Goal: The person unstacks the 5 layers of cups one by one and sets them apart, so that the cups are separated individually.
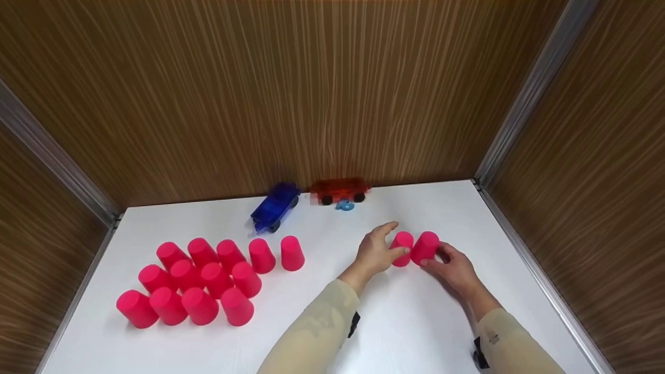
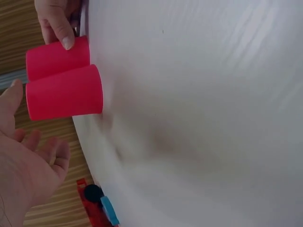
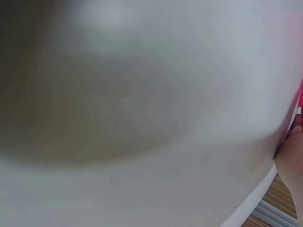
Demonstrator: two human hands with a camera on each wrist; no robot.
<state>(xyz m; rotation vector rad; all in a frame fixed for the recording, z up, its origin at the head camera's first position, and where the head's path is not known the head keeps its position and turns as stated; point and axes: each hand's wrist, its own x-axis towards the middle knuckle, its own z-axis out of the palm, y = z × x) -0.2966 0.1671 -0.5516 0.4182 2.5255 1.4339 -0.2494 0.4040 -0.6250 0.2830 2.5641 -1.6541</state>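
Observation:
Two pink cups stand upside down side by side at the right of the white table: a left cup (image 1: pixel 402 243) and a right cup (image 1: pixel 425 246). My right hand (image 1: pixel 459 271) grips the right cup, thumb at the front and fingers on its far side. Around the left cup, my left hand (image 1: pixel 374 250) is spread with thumb and fingers apart. The left wrist view shows a gap between this hand (image 2: pixel 28 165) and the nearer cup (image 2: pixel 65 94). In the right wrist view only part of the right hand (image 3: pixel 291 153) shows at the edge.
Several more upside-down pink cups (image 1: pixel 200 306) stand in rows on the left of the table (image 1: pixel 311 322). A blue toy car (image 1: pixel 275 208), a red toy car (image 1: pixel 340 190) and a small light-blue piece (image 1: pixel 345 205) lie along the back. Wood-patterned walls (image 1: pixel 332 93) enclose the table.

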